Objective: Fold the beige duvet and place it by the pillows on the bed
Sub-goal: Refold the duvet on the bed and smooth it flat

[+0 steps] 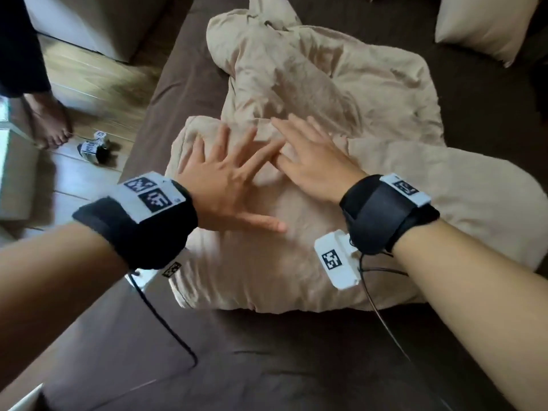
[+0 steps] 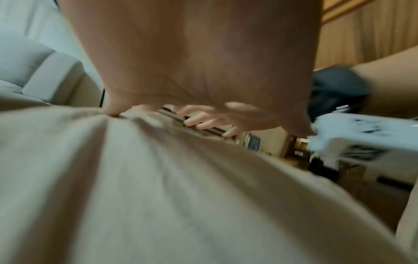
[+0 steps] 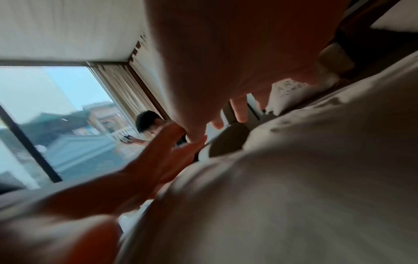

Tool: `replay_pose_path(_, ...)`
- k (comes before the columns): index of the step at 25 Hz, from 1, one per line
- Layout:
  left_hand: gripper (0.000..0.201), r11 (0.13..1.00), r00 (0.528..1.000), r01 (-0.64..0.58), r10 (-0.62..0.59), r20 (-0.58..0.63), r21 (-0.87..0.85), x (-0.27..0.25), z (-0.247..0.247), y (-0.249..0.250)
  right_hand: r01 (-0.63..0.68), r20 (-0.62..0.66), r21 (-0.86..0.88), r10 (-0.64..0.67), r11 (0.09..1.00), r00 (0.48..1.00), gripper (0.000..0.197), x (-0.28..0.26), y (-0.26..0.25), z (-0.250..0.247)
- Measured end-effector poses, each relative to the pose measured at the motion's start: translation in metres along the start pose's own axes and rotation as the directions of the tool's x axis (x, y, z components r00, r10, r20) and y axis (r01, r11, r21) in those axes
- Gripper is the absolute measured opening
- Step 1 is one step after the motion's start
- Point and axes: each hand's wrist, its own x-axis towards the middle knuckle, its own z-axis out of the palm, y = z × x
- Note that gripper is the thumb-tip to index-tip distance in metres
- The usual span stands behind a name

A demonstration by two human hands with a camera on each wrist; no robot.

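The beige duvet lies bunched and partly folded on the brown bed. My left hand rests flat on the near folded part, fingers spread. Beside it, my right hand presses flat on the same fold, and the fingertips of the two hands meet. A beige pillow sits at the far right corner of the bed. In the left wrist view the duvet fills the lower frame under my left hand. The right wrist view shows the duvet beneath my right hand, blurred.
The wooden floor runs along the left of the bed. Another person's bare foot stands there, next to a small tagged device. A white cabinet is at the far left. A window shows in the right wrist view.
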Motion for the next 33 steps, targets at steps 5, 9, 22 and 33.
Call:
replay_pose_path(5,0.148,0.980,0.929,0.134,-0.175,0.325,0.145,0.028,0.018,-0.018,-0.414,0.129,-0.187,0.440,0.891,0.889,0.079,-0.062,0.129,0.038)
replay_pose_path(9,0.152,0.956,0.909,0.173,-0.247,0.335,0.235,0.036,-0.006,0.028,-0.374,0.054,-0.066,0.377,0.925,0.925,0.069,-0.088,0.140,0.025)
replay_pose_path(22,0.134,0.887,0.817,0.321,-0.436,0.376,0.332,0.173,0.080,0.204,-0.651,0.106,0.122,0.642,0.749,0.759,0.067,-0.170,0.457,0.071)
replay_pose_path(33,0.105,0.928,0.973,0.094,-0.009,-0.231,0.361,-0.004,0.136,0.204,0.035,-0.417,-0.128,-0.085,0.991,0.905,0.095,-0.274,0.395,0.107)
